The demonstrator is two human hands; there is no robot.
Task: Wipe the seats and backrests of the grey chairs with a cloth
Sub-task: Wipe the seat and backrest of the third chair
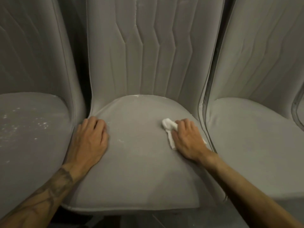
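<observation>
So the person is mid-wipe on the middle chair's seat (139,162), three grey chairs lined up side by side. The right hand (187,139) is on the right part of that seat with a small white cloth (168,127) bunched under it. Its fingers are curled down onto the cloth, pinning it to the upholstery, with a bit of it poking out past the fingertips and along the thumb side. The left hand (89,140) is empty and just rests on the seat's left edge, fingers close together and fairly flat, looks like it's bracing. Can't really tell whether the fingertips are tucked into the crease by the side panel, since it's dim there.

Step in hand, I'd say: seat of the middle chair, not finished. There's a white fleck (121,141) between the two hands and some pale residue along the back seam (139,96) where the seat meets the backrest (148,55). The next move probably calls for sweeping the cloth left across to the fleck, then back into the seam, then up the ribbed backrest, which has white marks near the top.

The left chair's seat (29,129) is speckled with white spots, so that one clearly needs doing. The right chair's seat (255,145) looks cleaner.
</observation>
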